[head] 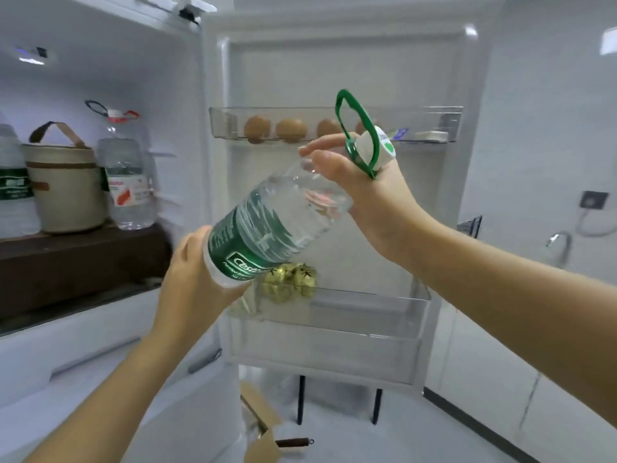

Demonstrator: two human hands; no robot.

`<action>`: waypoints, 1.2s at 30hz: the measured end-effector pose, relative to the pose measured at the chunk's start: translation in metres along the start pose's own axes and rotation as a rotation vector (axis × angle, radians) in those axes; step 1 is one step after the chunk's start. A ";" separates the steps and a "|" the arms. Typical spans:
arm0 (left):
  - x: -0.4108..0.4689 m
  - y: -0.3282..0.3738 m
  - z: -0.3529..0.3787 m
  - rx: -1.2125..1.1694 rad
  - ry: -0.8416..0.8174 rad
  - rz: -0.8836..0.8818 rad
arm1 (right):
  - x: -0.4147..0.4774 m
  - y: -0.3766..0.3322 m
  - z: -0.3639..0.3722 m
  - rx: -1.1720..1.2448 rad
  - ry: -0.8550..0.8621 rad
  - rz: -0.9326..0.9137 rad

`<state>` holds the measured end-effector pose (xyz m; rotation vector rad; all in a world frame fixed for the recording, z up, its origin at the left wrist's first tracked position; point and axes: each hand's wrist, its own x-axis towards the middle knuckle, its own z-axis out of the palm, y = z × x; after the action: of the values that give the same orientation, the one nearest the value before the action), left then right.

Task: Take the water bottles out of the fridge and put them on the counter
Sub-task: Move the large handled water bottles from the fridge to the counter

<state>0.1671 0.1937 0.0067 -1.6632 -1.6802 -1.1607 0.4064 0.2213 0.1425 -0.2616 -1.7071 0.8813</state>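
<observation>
I hold a large clear water bottle with a green label (267, 228) tilted in front of the open fridge door. My left hand (190, 279) cups its base. My right hand (364, 192) grips its neck under the white cap, beside the green carry loop (350, 128). On the fridge shelf at left stands a second clear bottle with a red-and-white label and red cap (128, 175). A third bottle with a green label (13, 185) is cut off by the left edge.
A beige pouch with a brown handle (65, 185) sits between the two shelf bottles. The upper door tray (230, 123) holds several eggs; the lower door tray (367, 312) holds a yellowish bag. A cardboard box (263, 426) lies on the floor below. A tap (557, 242) is at right.
</observation>
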 end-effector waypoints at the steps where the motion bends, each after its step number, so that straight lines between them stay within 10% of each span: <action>1: -0.004 0.020 0.002 -0.013 -0.014 -0.002 | -0.009 -0.007 -0.015 -0.015 0.019 0.008; 36: -0.001 0.539 0.356 -1.020 -0.628 0.446 | -0.177 -0.066 -0.484 -0.665 0.915 0.288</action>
<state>0.7646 0.4301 -0.0569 -3.0792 -0.8525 -1.4441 0.9210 0.2749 0.0943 -1.1834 -1.0336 0.2533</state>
